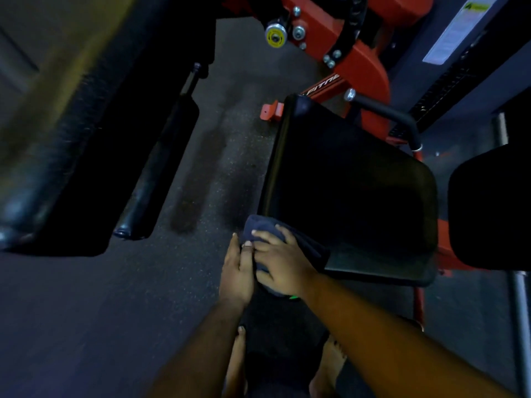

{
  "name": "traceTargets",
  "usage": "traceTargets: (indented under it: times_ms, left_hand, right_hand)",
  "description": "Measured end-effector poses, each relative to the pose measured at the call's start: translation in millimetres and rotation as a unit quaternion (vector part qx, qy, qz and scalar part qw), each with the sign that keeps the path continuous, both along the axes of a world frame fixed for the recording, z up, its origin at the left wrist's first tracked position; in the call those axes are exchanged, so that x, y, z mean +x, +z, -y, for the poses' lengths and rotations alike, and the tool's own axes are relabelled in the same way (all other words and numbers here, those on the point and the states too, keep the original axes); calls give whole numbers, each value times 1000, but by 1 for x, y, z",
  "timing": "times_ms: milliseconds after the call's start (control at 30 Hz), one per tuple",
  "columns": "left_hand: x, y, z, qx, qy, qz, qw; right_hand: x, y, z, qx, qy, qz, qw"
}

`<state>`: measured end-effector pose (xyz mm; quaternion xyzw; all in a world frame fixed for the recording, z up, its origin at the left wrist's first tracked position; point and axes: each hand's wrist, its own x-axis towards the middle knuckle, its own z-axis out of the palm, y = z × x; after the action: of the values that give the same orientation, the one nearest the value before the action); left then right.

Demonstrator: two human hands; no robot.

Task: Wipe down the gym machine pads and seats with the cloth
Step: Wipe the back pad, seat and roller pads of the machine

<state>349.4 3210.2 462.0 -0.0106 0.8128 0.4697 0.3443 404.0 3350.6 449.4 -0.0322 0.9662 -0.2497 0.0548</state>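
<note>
At the near left corner of the black seat pad [350,182], you press a dark blue cloth [260,225] down with your right hand [280,261], its fingers spread and curved over the bunched fabric, while your left hand [237,272] lies alongside, fingers reaching up to the cloth's edge by your right fingertips; whether the left actually pinches the fabric, the dim light does not let you tell. The cloth sits half on the pad's corner and half hanging off its front edge, so you appear to be early or at an edge pass on this seat, with most of its broad surface not under the cloth. No wet streak or sheen shows on the pad to mark what is done. By this view much seems left: the large black pad [51,156] at left, the roller pad [156,173] beside it, and another dark pad [488,211] at right all lie well apart from the cloth. The orange frame [365,67] rises behind the seat.
</note>
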Motion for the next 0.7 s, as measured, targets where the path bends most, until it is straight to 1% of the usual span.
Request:
traceTargets:
  times_ms: [67, 133, 200, 267, 333, 433, 500, 567, 633, 667, 700]
  left_hand:
    - [7, 10, 7, -1, 45, 95, 994]
    - [11, 28, 11, 6, 49, 171, 984]
    - [18, 68, 11, 65, 56, 221, 972]
    - [25, 99, 11, 146, 93, 239, 955]
    - [30, 136, 20, 182, 89, 209, 957]
    - [29, 184, 40, 158, 51, 98, 981]
    - [22, 217, 57, 150, -8, 37, 988]
    - [12, 245, 75, 147, -84, -24, 985]
    - [-1, 272, 91, 145, -144, -72, 976]
    - [-8, 286, 97, 148, -162, -80, 972]
    - [-14, 299, 104, 152, -176, -85, 969]
  right_hand:
    - [12, 14, 1, -16, 11, 20, 1000]
    - [25, 36, 3, -21, -28, 9, 999]
    - [35, 68, 8, -58, -90, 7, 994]
    - [45, 92, 13, -110, -137, 12, 984]
    - [55, 125, 18, -172, -175, 9, 969]
    - [70, 181, 25, -277, -216, 8, 936]
    - [74, 219, 35, -336, -241, 9, 910]
    - [69, 246, 48, -349, -260, -3, 900]
    - [56, 268, 65, -336, -266, -3, 904]
    - [48, 276, 73, -335, -269, -2, 903]
    - [40, 284, 82, -350, -280, -5, 894]
